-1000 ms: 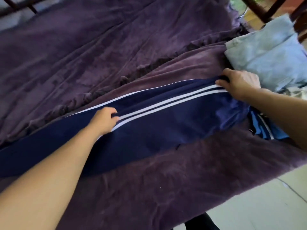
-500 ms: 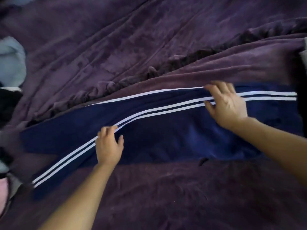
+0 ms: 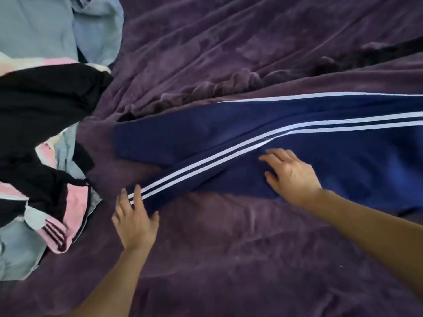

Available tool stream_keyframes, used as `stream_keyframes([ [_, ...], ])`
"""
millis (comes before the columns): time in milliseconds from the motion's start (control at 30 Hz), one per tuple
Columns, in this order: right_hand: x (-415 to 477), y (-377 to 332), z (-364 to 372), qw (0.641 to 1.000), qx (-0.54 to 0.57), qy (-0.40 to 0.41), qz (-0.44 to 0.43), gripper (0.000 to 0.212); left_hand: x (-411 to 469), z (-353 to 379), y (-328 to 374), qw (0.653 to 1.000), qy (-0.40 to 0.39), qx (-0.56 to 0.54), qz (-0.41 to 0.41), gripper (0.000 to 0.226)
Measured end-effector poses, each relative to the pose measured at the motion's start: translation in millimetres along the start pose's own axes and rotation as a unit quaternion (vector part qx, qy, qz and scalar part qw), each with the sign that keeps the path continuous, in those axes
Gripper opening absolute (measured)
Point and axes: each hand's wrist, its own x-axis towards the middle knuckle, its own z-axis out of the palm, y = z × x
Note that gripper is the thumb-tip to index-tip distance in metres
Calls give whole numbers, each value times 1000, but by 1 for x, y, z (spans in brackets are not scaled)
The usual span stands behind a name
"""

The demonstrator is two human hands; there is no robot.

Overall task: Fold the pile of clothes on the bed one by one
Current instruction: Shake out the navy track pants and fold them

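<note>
Misalignment is the main risk: the navy track pants (image 3: 229,138), stretched across the bed (image 3: 229,259) from the centre to the right edge of the frame, have their two leg ends lying apart, so a fold now would likely set crooked. Both the left hand (image 3: 135,220) at the lower cuff and the right hand (image 3: 295,177) mid-leg lie flat, fingers straight and spread, gripping nothing, so cloth could slip or bunch.

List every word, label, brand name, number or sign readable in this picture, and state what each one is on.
None: no word, label, brand name, number or sign can be read in this view.
The navy track pants carry only plain white stripes, with no lettering.
The pink garment in the pile at the left shows only dark stripes, and no tag is visible.
</note>
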Motion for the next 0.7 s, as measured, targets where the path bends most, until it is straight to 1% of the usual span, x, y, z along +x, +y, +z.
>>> stream_keyframes([
  [33,11,-15,5,1000,-10,13,1,45,15,0,-17,1000,4,-10,-6,78],
  [67,24,-28,10,1000,-25,17,6,50,29,0,-34,1000,5,-21,-2,66],
  [133,51,-51,20,998,-54,5,31,58,57,-2,-60,997,5,-69,39,28],
  [167,64,-60,24,997,-65,-5,44,56,70,-4,-71,992,2,-105,70,13],
  [200,74,-68,27,996,-70,-12,57,49,82,-8,-80,985,-4,-143,99,6],
  [267,85,-79,31,995,-63,-8,80,30,98,-13,-94,968,-31,-217,124,5],
  [300,86,-82,32,994,-56,1,92,26,103,-17,-99,959,-51,-245,130,3],
  [333,85,-84,30,994,-48,12,101,24,105,-20,-102,952,-78,-257,147,8],
  [367,83,-85,29,993,-39,22,108,24,104,-20,-103,950,-115,-231,174,20],
  [400,80,-86,26,993,-33,30,113,24,103,-16,-104,951,-148,-167,215,33],
  [433,77,-87,22,992,-29,33,117,25,100,-11,-103,949,-167,-85,254,38],
  [467,75,-87,20,992,-26,36,119,26,98,-5,-102,943,-172,-30,283,33],
  [500,73,-88,17,992,-26,39,118,27,99,-2,-102,942,-167,-15,290,23],
  [567,77,-89,11,992,-26,57,110,28,109,-1,-100,947,-130,-106,274,8],
  [600,82,-90,8,992,-25,68,108,29,116,-3,-100,946,-114,-165,256,6],
  [667,97,-91,0,990,-22,90,108,29,139,-17,-100,933,-96,-285,199,10],
  [700,105,-91,-4,989,-20,96,113,29,154,-28,-97,915,-123,-352,155,17],
])
